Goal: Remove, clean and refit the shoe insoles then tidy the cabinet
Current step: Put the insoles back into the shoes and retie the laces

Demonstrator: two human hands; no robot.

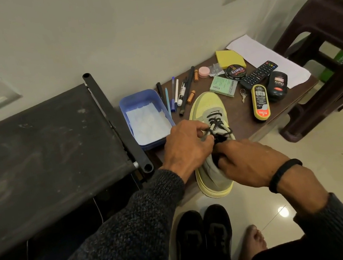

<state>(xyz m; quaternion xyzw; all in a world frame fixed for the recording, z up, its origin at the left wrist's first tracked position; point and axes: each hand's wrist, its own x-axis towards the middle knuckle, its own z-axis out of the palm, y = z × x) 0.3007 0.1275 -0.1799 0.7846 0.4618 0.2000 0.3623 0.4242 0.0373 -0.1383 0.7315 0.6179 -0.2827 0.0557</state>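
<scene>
While the left hand (187,144) pinches a black lace (214,125) between thumb and curled fingers, the right hand (246,163) grips the shoe (212,145) at its collar, fingers tucked into the opening. Both forearms reach in from below, sleeves pushed back; the right wrist wears a black band (283,175). One shoe is handled: pale yellow-green with a thick yellow sole, grey tongue and black laces, toe pointing to the wall, heel overhanging the front edge of a low brown table (242,116). Just left of it sits one blue tray (139,101) holding white paper. Behind the toe lie about seven pens (177,94) and two small orange tubes. To the right are two polish applicators (261,102), one round polish tin (235,72), one remote (259,73). Two black shoes (205,236) stand on the floor below.
</scene>
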